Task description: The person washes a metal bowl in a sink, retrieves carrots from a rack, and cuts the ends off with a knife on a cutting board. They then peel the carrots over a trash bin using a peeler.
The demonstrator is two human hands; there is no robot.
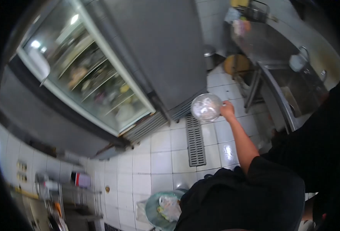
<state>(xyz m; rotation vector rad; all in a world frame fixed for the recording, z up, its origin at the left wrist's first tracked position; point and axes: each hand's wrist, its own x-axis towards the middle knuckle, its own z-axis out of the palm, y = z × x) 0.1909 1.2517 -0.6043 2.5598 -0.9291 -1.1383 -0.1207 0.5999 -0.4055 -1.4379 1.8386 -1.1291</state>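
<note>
My right hand (pixel 227 110) grips the rim of a round, shallow, clear or metal bowl (pixel 206 107), with the arm stretched out over the tiled floor. Something whitish and shiny shows inside the bowl, too blurred to make out. Below the bowl lies a grey floor drain grate (pixel 195 142). A grey cabinet side (pixel 162 50) rises just beyond it. My left hand is out of view.
A glass-door fridge (pixel 97 77) with filled shelves stands at left. At right are a metal sink (pixel 293 90) and a round wooden stool (pixel 236 64). A lined bin (pixel 152 210) stands at the bottom, and a rack (pixel 81 196) at lower left. Dark clothing (pixel 316 131) fills the right side.
</note>
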